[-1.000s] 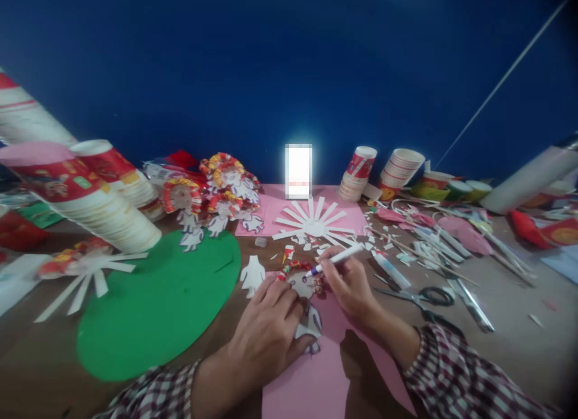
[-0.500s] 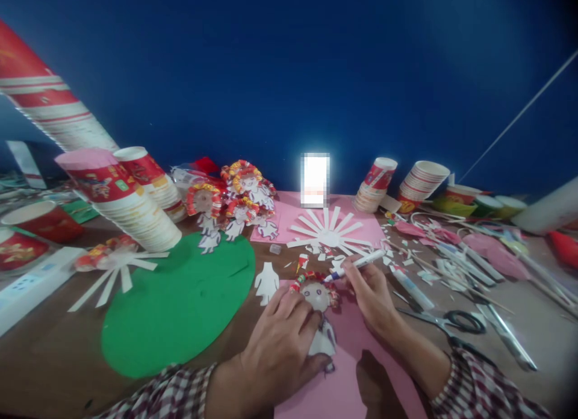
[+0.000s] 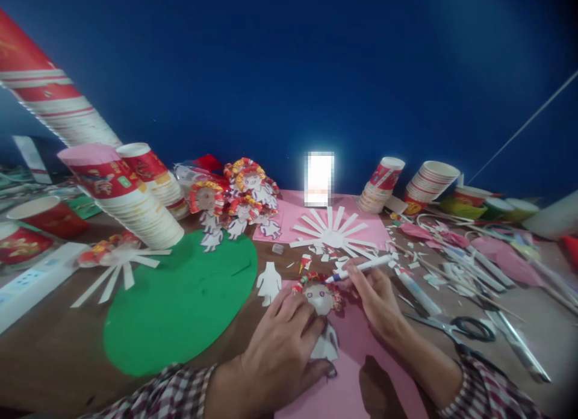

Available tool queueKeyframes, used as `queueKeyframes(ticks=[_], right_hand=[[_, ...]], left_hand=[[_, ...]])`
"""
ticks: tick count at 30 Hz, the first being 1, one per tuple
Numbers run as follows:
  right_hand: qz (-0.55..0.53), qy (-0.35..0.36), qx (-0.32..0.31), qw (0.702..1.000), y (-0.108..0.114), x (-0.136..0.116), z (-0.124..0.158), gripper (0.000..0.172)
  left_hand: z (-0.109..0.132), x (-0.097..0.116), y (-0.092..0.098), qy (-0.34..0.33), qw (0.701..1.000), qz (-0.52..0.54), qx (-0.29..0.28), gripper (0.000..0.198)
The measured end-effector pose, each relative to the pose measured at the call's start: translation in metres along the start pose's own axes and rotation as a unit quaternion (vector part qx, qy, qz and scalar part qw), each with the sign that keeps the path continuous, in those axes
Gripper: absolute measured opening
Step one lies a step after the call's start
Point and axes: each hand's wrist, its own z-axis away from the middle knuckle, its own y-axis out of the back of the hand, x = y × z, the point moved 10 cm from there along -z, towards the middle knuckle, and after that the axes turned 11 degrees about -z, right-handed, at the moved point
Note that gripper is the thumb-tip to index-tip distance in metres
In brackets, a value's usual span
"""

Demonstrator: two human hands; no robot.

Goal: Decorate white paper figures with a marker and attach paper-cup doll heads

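Observation:
A paper doll (image 3: 319,300) with a red-and-yellow curled wrapper rim and drawn eyes lies on a pink sheet (image 3: 347,377). My left hand (image 3: 282,344) covers its left side, fingers bent over it and thumb by the foot of its white body, holding it down. Pinched in my right hand (image 3: 374,295) is a white marker (image 3: 368,265). Its dark blue tip is at the upper edge of the doll's head, close to the rim; whether it touches I cannot tell. Left of the doll lies a blank white body cutout (image 3: 270,283).
A green paper oval (image 3: 180,310) lies to the left, beside stacked paper cups (image 3: 135,196). Several finished dolls (image 3: 244,211) are piled behind. A white paper-strip fan (image 3: 333,238) lies ahead, with scraps around it. Scissors (image 3: 472,330) and sticks lie on the right.
The view has shifted slightly, moving most things a little to the right in the picture. The marker tip stays near the top of the doll's head; the left hand keeps its place on the doll.

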Motion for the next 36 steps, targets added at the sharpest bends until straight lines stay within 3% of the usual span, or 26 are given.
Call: queueKeyframes(ticks=[6, 14, 27, 36], right_hand=[[-0.013, -0.014, -0.037, 0.999, -0.006, 0.003, 0.002, 0.028], [-0.011, -0.008, -0.013, 1.0, 0.001, 0.008, -0.001, 0.03], [0.049, 0.043, -0.019, 0.998, -0.003, -0.016, 0.001, 0.018], [0.06, 0.026, -0.064, 0.996, -0.014, -0.012, 0.008, 0.014]], left_hand=[[0.0, 0.0, -0.001, 0.002, 1.0, 0.003, -0.009, 0.05], [0.002, 0.0, -0.002, -0.003, 1.0, 0.004, -0.014, 0.051], [0.001, 0.001, 0.001, -0.005, 1.0, -0.001, -0.002, 0.05], [0.001, 0.0, 0.001, -0.002, 1.0, 0.005, 0.009, 0.044]])
